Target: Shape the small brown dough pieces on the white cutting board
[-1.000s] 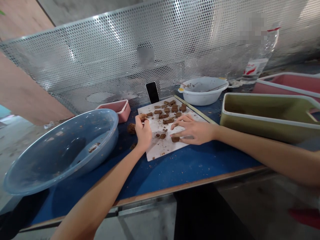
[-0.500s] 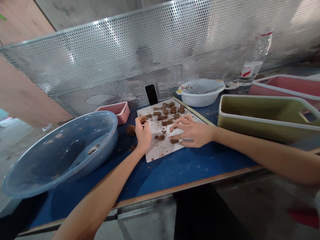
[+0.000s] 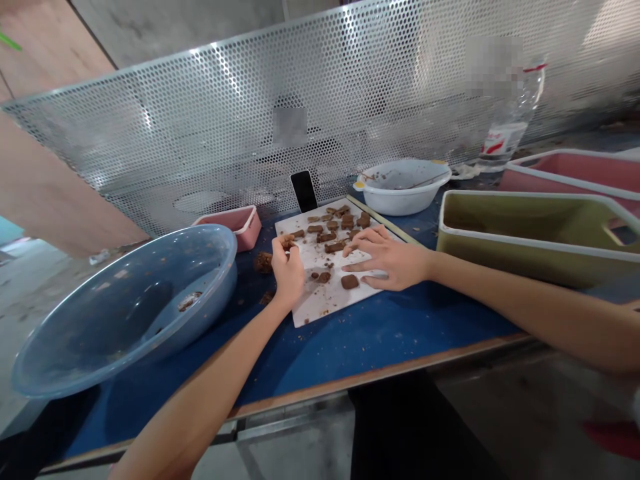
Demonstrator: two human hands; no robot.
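At frame centre, a white board (image 3: 320, 303) probably separates brown lumps (image 3: 350, 281) from the surface (image 3: 370, 353); right hand (image 3: 393, 261) is spread, left hand (image 3: 289, 275) curled, grip unclear.

Bare hands (image 3: 397, 265) and forearms (image 3: 217, 380), black legwear (image 3: 410, 427)

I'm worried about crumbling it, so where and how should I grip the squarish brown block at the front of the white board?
Probably pinch the brown block lightly by its near and far edges, coming from the right. It lies flat on the white board, its near side open, and your right hand is spread just beside it.
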